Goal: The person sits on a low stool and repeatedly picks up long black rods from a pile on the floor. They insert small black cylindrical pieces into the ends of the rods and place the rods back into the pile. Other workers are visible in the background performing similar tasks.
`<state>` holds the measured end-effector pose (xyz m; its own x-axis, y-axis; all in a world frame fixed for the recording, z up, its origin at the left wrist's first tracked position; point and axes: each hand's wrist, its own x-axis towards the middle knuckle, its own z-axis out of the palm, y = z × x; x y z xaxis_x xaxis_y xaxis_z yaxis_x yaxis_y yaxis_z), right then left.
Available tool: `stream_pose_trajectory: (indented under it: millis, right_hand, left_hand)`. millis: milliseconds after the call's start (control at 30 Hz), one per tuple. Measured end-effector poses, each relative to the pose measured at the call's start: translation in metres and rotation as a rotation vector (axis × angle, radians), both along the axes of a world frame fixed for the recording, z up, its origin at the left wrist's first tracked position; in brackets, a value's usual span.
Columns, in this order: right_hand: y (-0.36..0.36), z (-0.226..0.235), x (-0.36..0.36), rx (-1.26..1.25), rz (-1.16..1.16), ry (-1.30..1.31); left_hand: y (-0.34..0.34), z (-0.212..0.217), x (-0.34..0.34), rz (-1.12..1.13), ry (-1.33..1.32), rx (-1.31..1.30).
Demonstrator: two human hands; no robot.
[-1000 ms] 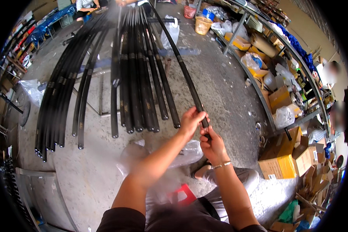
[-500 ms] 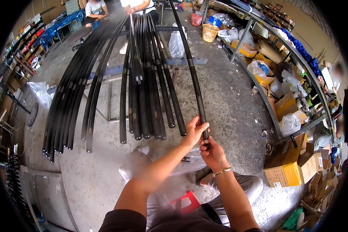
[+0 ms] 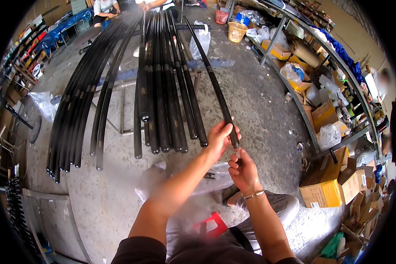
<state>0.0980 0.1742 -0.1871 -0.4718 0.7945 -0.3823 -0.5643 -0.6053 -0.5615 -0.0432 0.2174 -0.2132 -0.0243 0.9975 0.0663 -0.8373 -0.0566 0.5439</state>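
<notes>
Along the black rods (image 3: 161,110), apparently gold lettering (image 3: 100,144).

Your tapered black rod (image 3: 218,94) looks smooth, softly glossy. Left of that rod, the other black rods (image 3: 174,119) share its sheen; below-left lies shiny clear plastic film (image 3: 220,176); right, rough concrete floor (image 3: 268,110) and a matt cardboard box (image 3: 323,189).

The long pole (image 3: 218,93) is black, like the other poles (image 3: 163,110). The basket (image 3: 237,33) is yellow, the bucket (image 3: 221,16) red, the floor (image 3: 262,90) grey.
</notes>
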Motion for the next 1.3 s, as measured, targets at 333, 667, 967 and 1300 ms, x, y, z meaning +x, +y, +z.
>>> stream_pose_trajectory:
  millis: [333,667,967,1300]
  right_hand:
    - [-0.013,0.0,-0.01,0.118,0.213,-0.208]
    - [-0.008,0.021,-0.072,-0.099,0.315,0.006]
    - [-0.012,0.034,-0.06,0.072,0.137,-0.216]
    - [-0.018,0.024,-0.074,0.42,0.011,-0.612]
  left_hand:
    - [-0.012,-0.036,-0.024,0.04,-0.012,-0.073]
    - [-0.022,-0.026,-0.053,0.025,-0.272,0.014]
    - [-0.028,-0.016,-0.049,-0.13,-0.181,0.135]
    - [-0.03,-0.016,-0.047,-0.025,-0.148,0.034]
